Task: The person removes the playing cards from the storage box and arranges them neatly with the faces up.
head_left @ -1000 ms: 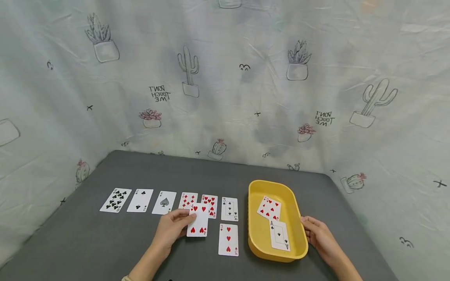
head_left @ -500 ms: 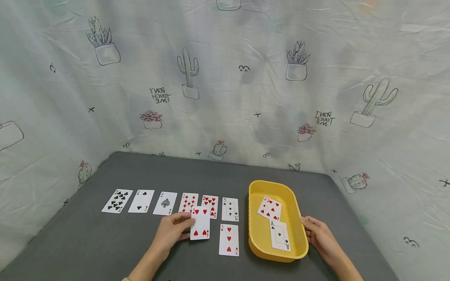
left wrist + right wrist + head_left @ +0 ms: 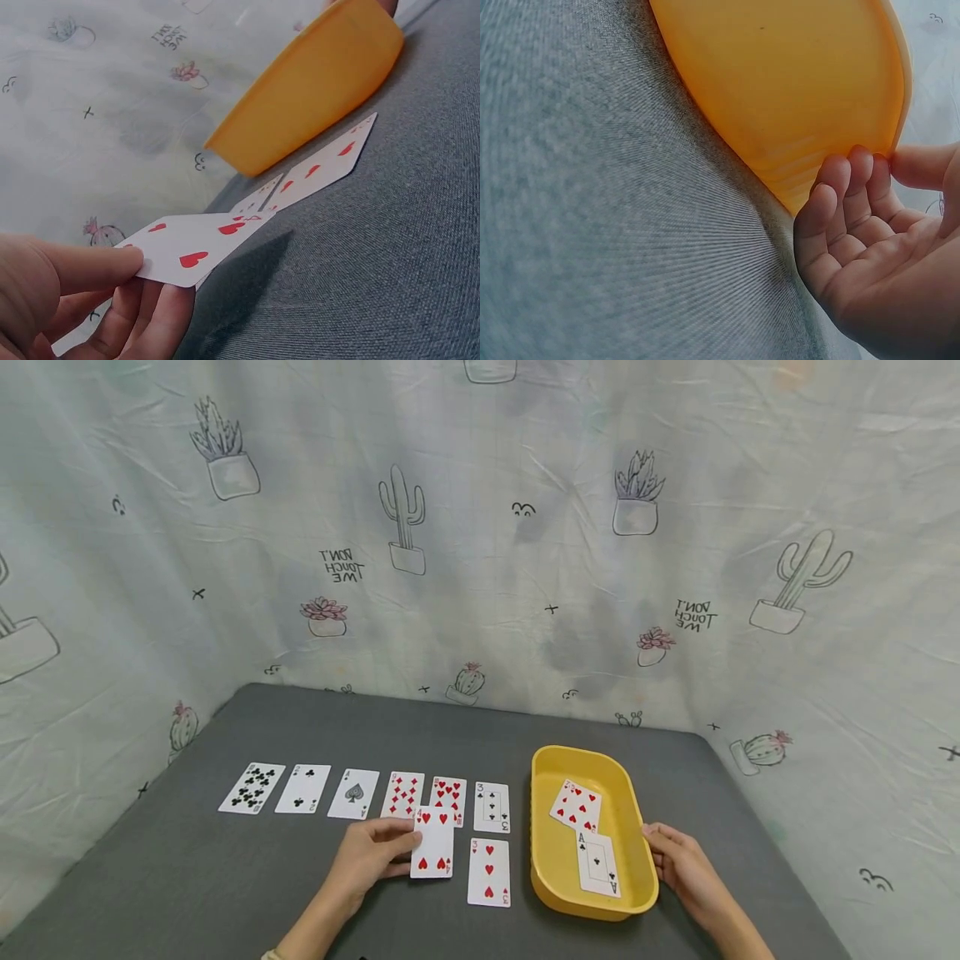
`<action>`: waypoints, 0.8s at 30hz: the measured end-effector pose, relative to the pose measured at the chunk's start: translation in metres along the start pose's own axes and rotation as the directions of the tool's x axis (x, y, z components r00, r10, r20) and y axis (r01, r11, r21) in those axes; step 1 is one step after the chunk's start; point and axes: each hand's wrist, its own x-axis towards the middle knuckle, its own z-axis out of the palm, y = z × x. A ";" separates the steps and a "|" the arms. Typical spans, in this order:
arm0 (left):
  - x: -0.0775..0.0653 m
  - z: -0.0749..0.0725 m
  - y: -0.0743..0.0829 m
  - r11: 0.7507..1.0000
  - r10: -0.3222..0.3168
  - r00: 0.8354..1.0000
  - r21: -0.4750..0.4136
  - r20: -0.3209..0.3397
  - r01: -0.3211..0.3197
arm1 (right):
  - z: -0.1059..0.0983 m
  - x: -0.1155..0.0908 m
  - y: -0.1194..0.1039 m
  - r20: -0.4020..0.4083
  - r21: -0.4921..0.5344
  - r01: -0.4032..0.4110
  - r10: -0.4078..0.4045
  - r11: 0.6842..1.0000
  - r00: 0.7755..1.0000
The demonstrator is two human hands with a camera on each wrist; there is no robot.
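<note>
Between thumb and fingers, my left hand (image 3: 375, 852) pinches the left edge of a four of hearts playing card (image 3: 432, 843). That card is held above the table, its shadow falling on the cloth in the left wrist view. On the table to its right lies a three of hearts (image 3: 488, 872). My right hand (image 3: 686, 868) grips the right side of a yellow tray (image 3: 543, 860), thumb at the rim and curled fingertips against the outer wall (image 3: 780, 97). Inside the tray lie an ace of clubs (image 3: 597, 863) and a hearts card (image 3: 576, 806), slightly overlapping.
Face-up cards form a row further back, among them a two of clubs (image 3: 302, 788), an ace of spades (image 3: 353, 793), a diamonds card (image 3: 402, 793) and a three of clubs (image 3: 491, 807). A cactus-print curtain (image 3: 480, 527) hangs behind the grey table (image 3: 187, 877).
My left hand has shifted slightly right and toward me with the four of hearts, uncovering more of the diamonds card. My right hand and the tray stay in place.
</note>
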 end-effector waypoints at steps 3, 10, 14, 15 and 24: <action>0.000 -0.001 -0.001 1.000 0.011 1.000 0.013 0.015 -0.011 | 0.001 -0.001 -0.001 -0.001 -0.001 -0.002 0.002 1.000 1.000; -0.002 -0.001 0.000 0.995 0.049 0.999 0.087 -0.011 -0.048 | 0.001 -0.001 -0.001 -0.003 -0.003 0.000 0.000 1.000 1.000; -0.001 -0.001 -0.002 0.960 0.131 0.990 0.256 -0.054 -0.113 | 0.001 -0.001 -0.001 -0.003 0.002 -0.003 0.003 1.000 1.000; -0.001 -0.001 -0.003 0.947 0.149 0.987 0.297 -0.060 -0.124 | 0.001 -0.001 -0.001 -0.003 0.003 -0.002 0.002 1.000 1.000; 0.000 -0.001 -0.008 0.913 0.166 0.986 0.373 0.033 -0.166 | 0.002 -0.002 -0.003 0.004 0.005 0.000 0.000 1.000 1.000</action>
